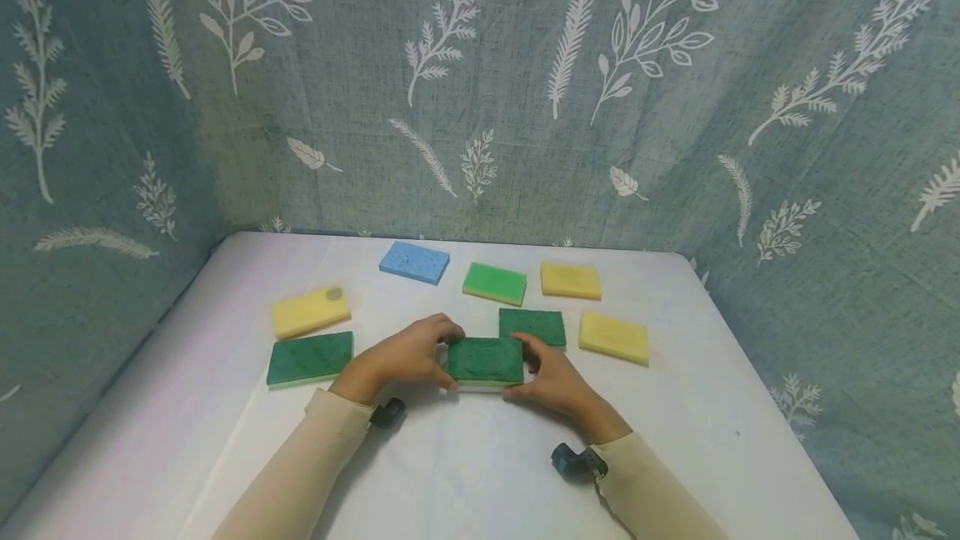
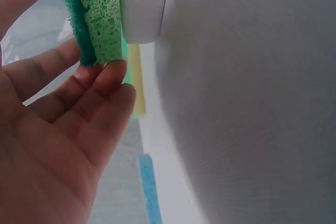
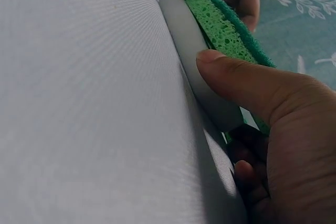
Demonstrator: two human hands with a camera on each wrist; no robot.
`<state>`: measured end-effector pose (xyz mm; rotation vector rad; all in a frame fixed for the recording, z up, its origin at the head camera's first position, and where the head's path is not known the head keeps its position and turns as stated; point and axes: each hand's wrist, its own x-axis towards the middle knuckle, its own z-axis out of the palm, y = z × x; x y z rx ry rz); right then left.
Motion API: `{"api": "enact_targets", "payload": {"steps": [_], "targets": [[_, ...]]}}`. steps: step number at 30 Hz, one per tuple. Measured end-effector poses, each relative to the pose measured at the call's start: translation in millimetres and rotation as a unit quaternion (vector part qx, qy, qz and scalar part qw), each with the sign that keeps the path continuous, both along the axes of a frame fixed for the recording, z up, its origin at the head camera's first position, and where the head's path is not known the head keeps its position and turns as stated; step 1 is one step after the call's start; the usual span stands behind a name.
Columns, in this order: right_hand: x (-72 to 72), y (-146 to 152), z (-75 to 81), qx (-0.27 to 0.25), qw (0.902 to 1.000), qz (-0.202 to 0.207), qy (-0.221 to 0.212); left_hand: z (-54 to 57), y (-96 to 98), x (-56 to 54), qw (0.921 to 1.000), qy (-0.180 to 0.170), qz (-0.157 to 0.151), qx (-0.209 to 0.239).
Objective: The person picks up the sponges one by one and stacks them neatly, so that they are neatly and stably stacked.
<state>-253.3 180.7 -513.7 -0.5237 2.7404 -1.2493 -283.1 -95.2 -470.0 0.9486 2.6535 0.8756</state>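
A scrub sponge (image 1: 486, 359) with a dark green scouring top and a pale green porous body lies between both hands. My left hand (image 1: 411, 352) holds its left end, thumb at the near corner and fingers at the far one. On its right end, my right hand (image 1: 557, 375) grips it the same way. Directly under the sponge is a smooth white block (image 3: 186, 40), mostly hidden from above; the right wrist view has the right thumb along the seam between block and sponge. Fingertips of the left hand meet the sponge's edge (image 2: 102, 19) in the left wrist view.
Behind the hands lie another dark green sponge (image 1: 532, 327), a bright green sponge (image 1: 495, 282), a blue sponge (image 1: 415, 262) and yellow sponges (image 1: 570, 281) (image 1: 613, 337). To the left are a spotted yellow sponge (image 1: 309, 312) and a dark green sponge (image 1: 310, 358). Patterned curtains (image 1: 480, 90) surround the white table (image 1: 480, 473).
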Motion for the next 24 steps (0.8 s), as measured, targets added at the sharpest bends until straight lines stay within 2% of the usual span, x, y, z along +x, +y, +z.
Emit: {"api": "enact_targets", "payload": {"steps": [7,9,14,24], "targets": [[-0.5,0.4,0.8,-0.003,1.0,0.001,-0.002,-2.7,-0.8,-0.5,0.9993,-0.031,0.02,-0.009],[-0.7,0.9,0.5,-0.003,1.0,0.001,-0.005,-4.6,-1.7,-0.9,0.9992,-0.035,0.017,-0.008],[-1.6,1.5,-0.2,-0.001,1.0,0.001,-0.003,-6.0,-2.0,-1.1,0.9995,-0.031,0.005,-0.01],[-1.1,1.6,0.7,0.004,1.0,0.008,-0.003,-6.2,-0.5,-0.6,0.9994,-0.026,0.007,-0.023]]}}
